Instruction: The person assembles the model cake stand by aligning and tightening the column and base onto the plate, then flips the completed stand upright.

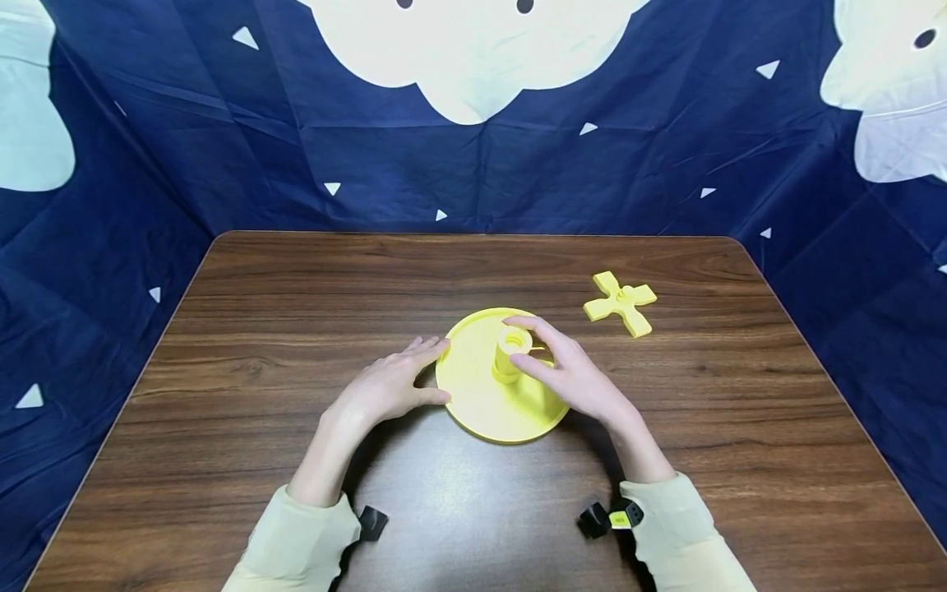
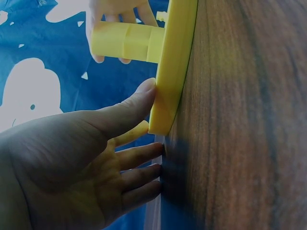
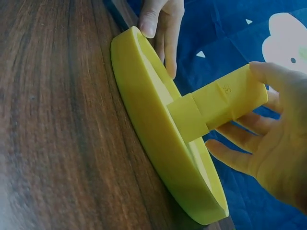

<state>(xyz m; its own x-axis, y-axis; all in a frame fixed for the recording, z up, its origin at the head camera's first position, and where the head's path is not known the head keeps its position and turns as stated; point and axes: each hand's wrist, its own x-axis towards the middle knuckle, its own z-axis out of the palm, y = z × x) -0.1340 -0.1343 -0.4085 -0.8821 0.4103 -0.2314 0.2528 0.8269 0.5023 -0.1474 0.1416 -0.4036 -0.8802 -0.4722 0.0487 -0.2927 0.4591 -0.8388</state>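
Note:
A yellow round tray (image 1: 473,395) with a low raised rim lies flat on the table. From its middle rises a yellow hollow post (image 1: 506,363), stepped in width, its round opening facing up. My left hand (image 1: 386,386) rests at the tray's left edge, thumb and index fingertip touching the rim and the fingers fairly straight. On the other side, my right hand (image 1: 573,378) holds the top of the post between thumb and fingers. In the right wrist view, the thumb (image 3: 268,74) lies against the post's upper end, and the other fingers curve behind it.
A yellow cross-shaped piece (image 1: 623,302) with a small knob at its centre lies farther back on the right. The dark wood-grain table (image 1: 259,345) has blue patterned cloth (image 1: 518,181) hanging behind it and at both sides.

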